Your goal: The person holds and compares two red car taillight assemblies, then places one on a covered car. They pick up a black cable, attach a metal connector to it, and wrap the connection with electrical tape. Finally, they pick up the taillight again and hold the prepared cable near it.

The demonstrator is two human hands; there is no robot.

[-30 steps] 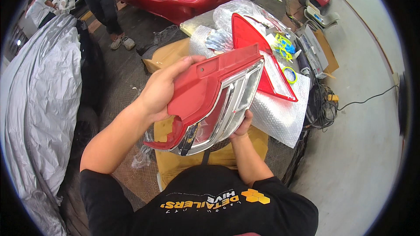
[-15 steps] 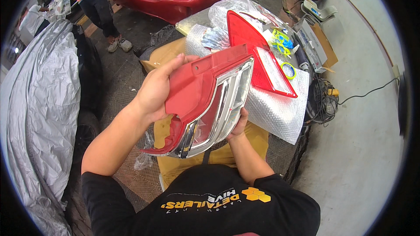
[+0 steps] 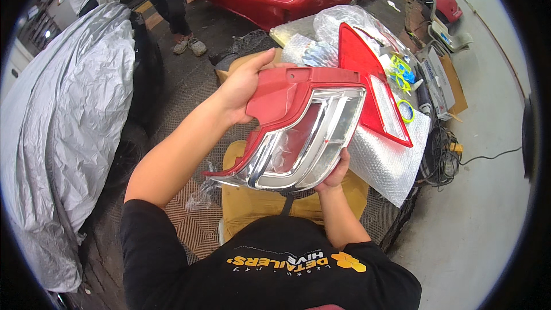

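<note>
I held the red tail-lamp unit point(image 3: 304, 129) in mid-air above the bubble-wrapped surface point(image 3: 384, 163), left hand point(image 3: 244, 89) gripping its upper edge, right-hand fingers point(image 3: 336, 175) supporting below; an uneven grip risked dropping it.

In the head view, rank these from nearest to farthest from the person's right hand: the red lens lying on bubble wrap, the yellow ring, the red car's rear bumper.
From the right hand:
1. Red lens, just up and right on the bubble wrap.
2. Yellow ring, farther right, beside the lens.
3. Red car's rear bumper, far at the top.
</note>
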